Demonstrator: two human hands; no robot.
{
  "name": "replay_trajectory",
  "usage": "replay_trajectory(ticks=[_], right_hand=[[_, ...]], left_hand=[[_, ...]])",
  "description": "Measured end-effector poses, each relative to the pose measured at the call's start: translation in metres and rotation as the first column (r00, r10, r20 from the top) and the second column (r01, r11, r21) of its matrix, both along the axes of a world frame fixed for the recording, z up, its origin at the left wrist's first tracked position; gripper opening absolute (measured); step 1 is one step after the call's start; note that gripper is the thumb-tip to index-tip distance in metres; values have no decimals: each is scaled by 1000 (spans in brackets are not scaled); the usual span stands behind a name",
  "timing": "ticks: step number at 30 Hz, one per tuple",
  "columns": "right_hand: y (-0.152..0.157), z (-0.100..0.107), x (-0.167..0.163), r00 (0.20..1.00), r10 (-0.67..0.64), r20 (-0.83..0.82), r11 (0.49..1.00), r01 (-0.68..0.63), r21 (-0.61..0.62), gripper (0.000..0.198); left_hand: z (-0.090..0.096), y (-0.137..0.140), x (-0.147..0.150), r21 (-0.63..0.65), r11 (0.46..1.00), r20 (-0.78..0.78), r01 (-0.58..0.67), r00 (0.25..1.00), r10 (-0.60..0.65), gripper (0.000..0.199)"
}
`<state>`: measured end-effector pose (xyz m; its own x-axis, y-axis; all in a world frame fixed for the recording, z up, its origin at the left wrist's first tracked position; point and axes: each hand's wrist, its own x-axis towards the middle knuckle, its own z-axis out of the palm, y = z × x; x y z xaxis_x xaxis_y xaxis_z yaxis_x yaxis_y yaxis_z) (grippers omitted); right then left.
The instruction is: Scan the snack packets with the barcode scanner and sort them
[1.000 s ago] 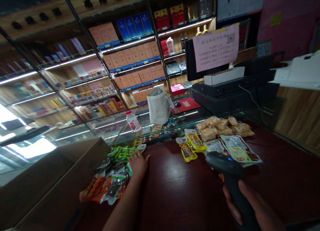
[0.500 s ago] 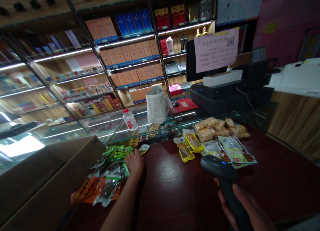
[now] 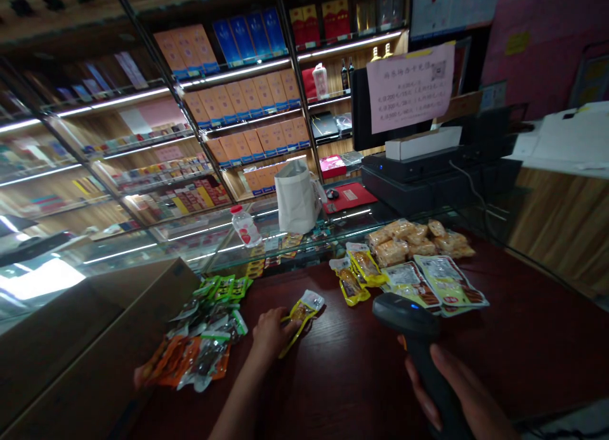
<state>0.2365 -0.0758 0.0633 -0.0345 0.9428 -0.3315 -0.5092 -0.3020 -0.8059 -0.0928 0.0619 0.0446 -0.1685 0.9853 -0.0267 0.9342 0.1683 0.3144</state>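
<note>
My left hand (image 3: pixel 273 333) is closed on one end of a yellow-edged snack packet (image 3: pixel 304 310), just above or on the dark red tabletop (image 3: pixel 328 376). My right hand (image 3: pixel 447 389) grips the handle of a black barcode scanner (image 3: pixel 413 329), whose head points left and shows a small blue light. Two yellow snack packets (image 3: pixel 359 275) lie beyond the scanner, beside flat pale-green packets (image 3: pixel 450 284). Behind these sits a pile of clear-wrapped tan snacks (image 3: pixel 409 240). Left of my left hand are green packets (image 3: pixel 226 288), dark clear packets and orange packets (image 3: pixel 178 361).
An open cardboard box (image 3: pixel 95 338) stands at the left. Across the glass counter are a red-capped bottle (image 3: pixel 245 227), a white bag (image 3: pixel 295 199), a red mat (image 3: pixel 354 196) and a monitor with a pink sign (image 3: pixel 412 88). Stocked shelves line the back.
My left hand has drawn the yellow-edged packet right and nearer, away from the green packets. The scanner in my right hand has shifted slightly left.
</note>
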Motion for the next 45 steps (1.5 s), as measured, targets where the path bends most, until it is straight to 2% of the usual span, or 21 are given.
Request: replay_trajectory(ticks=[3, 7, 11, 13, 16, 23, 27, 34, 40, 45], right_hand=[[0, -3, -1, 1000, -13, -22, 1000, 13, 2, 55], [-1, -5, -3, 999, -19, -29, 1000, 20, 22, 53], [-2, -3, -4, 1000, -24, -17, 998, 25, 56, 54], [-3, -3, -5, 999, -27, -29, 998, 29, 51, 53], [-2, -4, -6, 999, -12, -49, 999, 15, 50, 52], [-1, -6, -13, 999, 30, -40, 996, -27, 90, 51], [1, -3, -19, 999, 42, -9, 995, -41, 94, 49], [8, 5, -36, 999, 22, -48, 1000, -21, 23, 56], [14, 10, -50, 998, 31, -46, 997, -27, 70, 54], [21, 13, -58, 999, 50, -13, 987, -47, 151, 52]], left_hand=[[3, -2, 3, -23, 1000, 43, -5, 999, 6, 35], [5, -13, 17, 34, 998, 13, 54, 998, -54, 22], [2, -29, 32, 91, 996, 214, 20, 976, -39, 20], [1, -35, 39, 173, 985, 389, 8, 918, -75, 20], [-2, -40, 50, 289, 956, 596, -49, 791, -140, 20], [-21, -42, 63, 293, 933, 810, -208, 573, -126, 30], [-28, -41, 61, 274, 931, 861, -240, 492, -127, 36], [-24, -44, 60, 270, 927, 900, -260, 411, -146, 38], [-31, -44, 53, 272, 908, 917, -318, 373, -144, 41], [-30, -45, 52, 262, 903, 931, -340, 337, -142, 40]])
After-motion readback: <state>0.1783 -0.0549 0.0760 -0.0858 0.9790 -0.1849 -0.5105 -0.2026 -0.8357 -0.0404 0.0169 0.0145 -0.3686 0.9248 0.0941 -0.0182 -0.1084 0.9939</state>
